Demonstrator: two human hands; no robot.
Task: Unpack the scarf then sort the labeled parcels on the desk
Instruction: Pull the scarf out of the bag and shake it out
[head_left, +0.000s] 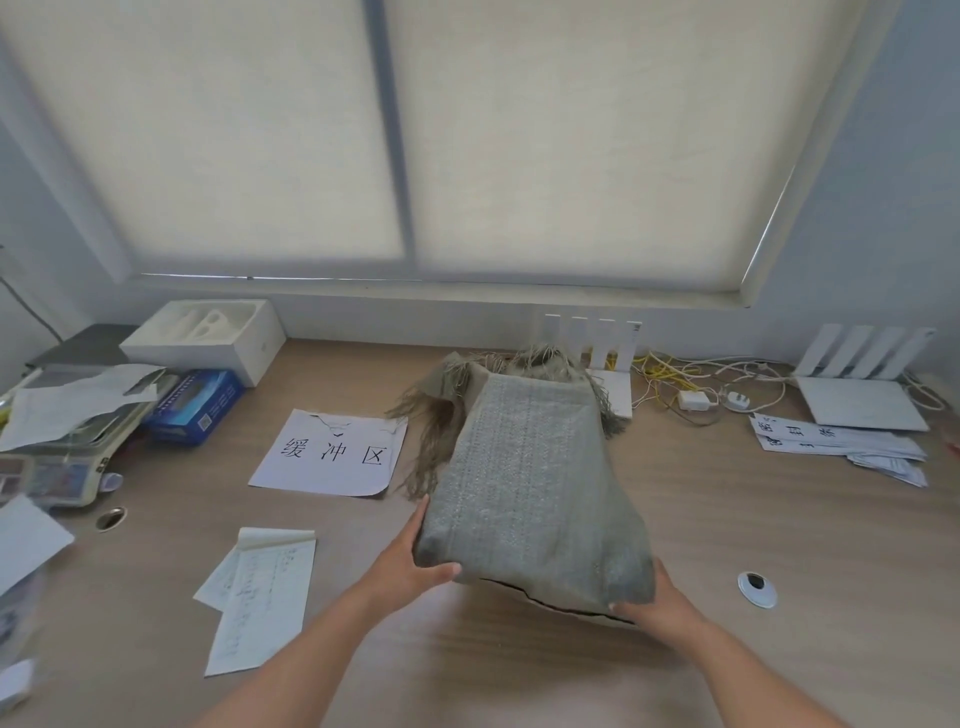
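Observation:
A folded grey-green knitted scarf (524, 483) with long fringe lies in the middle of the wooden desk (779, 530), fringe at its far end and left side. My left hand (415, 561) grips its near left corner, thumb on the front edge and fingers along the side. At the near right corner, my right hand (649, 597) holds the scarf, fingers curled under the edge. Something pale with a dark torn edge (545, 603) shows beneath the scarf's near edge. A white sheet with three large black characters (332, 452) lies left of the scarf.
A notepad (260, 592) lies near left. A scale (62, 457), a blue box (197, 405) and a white box (208, 338) crowd the left side. White routers (857, 384), cables (691, 384) and labelled papers (836, 441) sit at the right. A cable grommet (756, 590) is near right.

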